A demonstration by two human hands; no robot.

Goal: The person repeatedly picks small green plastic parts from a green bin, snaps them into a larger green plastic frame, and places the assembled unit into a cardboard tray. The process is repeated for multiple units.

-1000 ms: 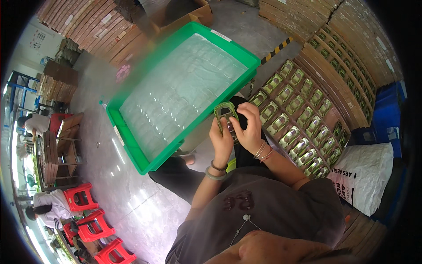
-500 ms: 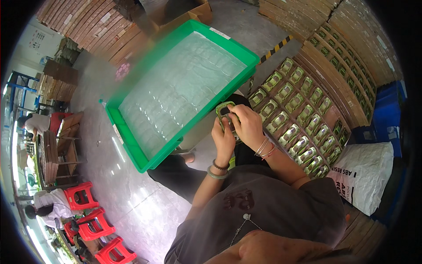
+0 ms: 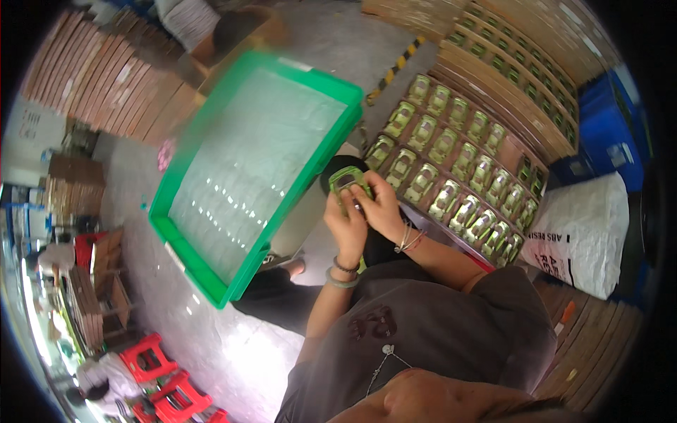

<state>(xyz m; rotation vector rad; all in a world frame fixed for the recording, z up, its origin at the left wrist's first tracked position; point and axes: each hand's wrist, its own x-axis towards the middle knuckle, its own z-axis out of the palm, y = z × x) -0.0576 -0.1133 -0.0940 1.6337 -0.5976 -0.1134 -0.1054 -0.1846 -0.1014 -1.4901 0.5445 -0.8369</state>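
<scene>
Both hands meet in front of my body around a small green toy car body [image 3: 344, 176] with a dark window opening. My left hand [image 3: 345, 227] grips it from the near left side. My right hand [image 3: 383, 211] pinches it from the right, thumbs together over the shell; the fingertips partly hide it. Just right of my hands, several rows of similar green car bodies [image 3: 442, 144] lie in a brown tray. To the left is a large green tray [image 3: 189, 269], lined with clear, bumpy plastic [image 3: 247, 155].
Stacked brown boards [image 3: 106, 84] stand at the far left. More trays of car bodies [image 3: 518, 63] are piled at the far right. A white sack [image 3: 582, 236] and blue crates [image 3: 599, 116] are on the right. Red stools [image 3: 176, 398] and a seated person [image 3: 109, 384] show lower left.
The whole view has swung, so trays and stacks sit further left in the picture. The car body stays between both hands, tilted slightly differently.
</scene>
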